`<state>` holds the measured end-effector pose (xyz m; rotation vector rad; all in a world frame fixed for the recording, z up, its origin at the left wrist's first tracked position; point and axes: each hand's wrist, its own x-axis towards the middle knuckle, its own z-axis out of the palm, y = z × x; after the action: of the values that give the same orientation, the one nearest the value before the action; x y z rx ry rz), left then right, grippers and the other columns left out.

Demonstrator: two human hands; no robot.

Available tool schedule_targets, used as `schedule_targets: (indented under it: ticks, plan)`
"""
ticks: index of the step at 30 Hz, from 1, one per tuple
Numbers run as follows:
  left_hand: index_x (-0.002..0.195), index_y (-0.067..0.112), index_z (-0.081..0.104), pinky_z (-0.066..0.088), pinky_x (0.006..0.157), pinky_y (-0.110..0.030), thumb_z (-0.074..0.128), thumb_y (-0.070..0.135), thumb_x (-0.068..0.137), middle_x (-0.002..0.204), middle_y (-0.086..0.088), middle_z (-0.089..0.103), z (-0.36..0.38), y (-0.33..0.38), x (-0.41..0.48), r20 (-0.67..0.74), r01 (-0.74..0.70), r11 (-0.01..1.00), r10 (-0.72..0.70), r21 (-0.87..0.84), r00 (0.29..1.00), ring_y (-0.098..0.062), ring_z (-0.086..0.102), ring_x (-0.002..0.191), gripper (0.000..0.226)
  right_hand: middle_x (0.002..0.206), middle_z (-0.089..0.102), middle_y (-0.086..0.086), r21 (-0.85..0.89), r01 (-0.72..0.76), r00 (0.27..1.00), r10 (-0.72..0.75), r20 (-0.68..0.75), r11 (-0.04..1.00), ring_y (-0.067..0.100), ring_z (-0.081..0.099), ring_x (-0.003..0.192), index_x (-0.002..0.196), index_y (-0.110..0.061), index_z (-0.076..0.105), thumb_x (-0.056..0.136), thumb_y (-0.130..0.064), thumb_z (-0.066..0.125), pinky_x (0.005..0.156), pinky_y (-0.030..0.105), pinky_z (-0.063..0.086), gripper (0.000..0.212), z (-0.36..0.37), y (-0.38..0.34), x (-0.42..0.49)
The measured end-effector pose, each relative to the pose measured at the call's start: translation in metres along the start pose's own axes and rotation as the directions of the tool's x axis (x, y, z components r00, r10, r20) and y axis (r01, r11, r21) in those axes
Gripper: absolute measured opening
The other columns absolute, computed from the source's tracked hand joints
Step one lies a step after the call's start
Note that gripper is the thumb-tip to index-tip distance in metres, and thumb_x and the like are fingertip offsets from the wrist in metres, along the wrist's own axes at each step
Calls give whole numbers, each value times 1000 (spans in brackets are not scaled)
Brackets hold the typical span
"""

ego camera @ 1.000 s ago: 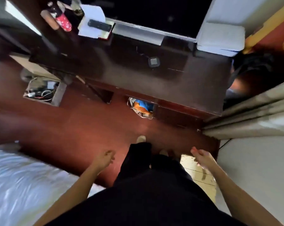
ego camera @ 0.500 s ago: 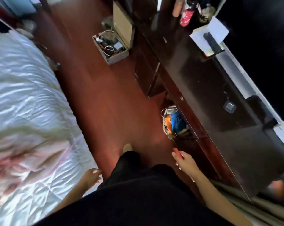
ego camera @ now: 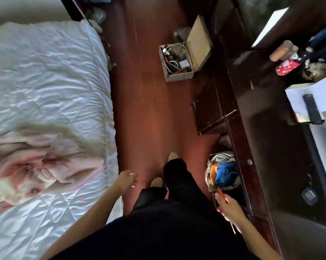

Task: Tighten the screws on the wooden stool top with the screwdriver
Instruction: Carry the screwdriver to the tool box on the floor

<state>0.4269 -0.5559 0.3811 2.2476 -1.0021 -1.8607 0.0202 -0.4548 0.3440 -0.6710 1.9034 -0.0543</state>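
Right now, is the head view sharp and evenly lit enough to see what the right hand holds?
Head view: right hand sharp and sunlit, red screwdriver handle only partly visible; dresser top dark with glare; bed bright; wide-angle bending at the edges.

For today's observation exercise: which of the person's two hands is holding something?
The right hand, beside the dark cabinet: a thin red-handled tool sticks out of it. The left hand, near the bed, is empty.
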Motion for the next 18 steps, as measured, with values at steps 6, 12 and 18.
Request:
schedule_targets:
  ticks: [6, 12, 18]
  plan:
    - [108, 3, 64, 46, 62, -26, 48, 16, 104, 97, -19, 68, -23, 49, 31, -56, 92, 994, -96, -60, 994, -25, 63, 81, 21, 129, 74, 8, -34, 34, 996, -31, 80, 999, 16, 72, 104, 150, -11, 60, 107, -48, 59, 99, 37, 53, 57, -16, -72, 68]
    - [74, 13, 53, 43, 57, -23, 48, 7, 102, 76, -13, 55, -62, 97, 62, -109, 167, 983, -175, -72, 979, -20, 50, 63, 29, 150, 61, 13, -134, 104, 991, -91, 102, 986, 32, 58, 139, 153, -12, 55, 110, -51, 52, 116, 43, 44, 58, -36, -215, 136]
    - [73, 16, 59, 42, 68, -31, 50, 12, 104, 72, -10, 63, -104, 134, 100, -137, 215, 969, -231, -119, 963, -24, 58, 68, 32, 87, 76, 4, -178, 291, 953, -268, 143, 940, 21, 75, 77, 115, -23, 65, 107, -58, 51, 82, 43, 59, 38, -52, -383, 193]
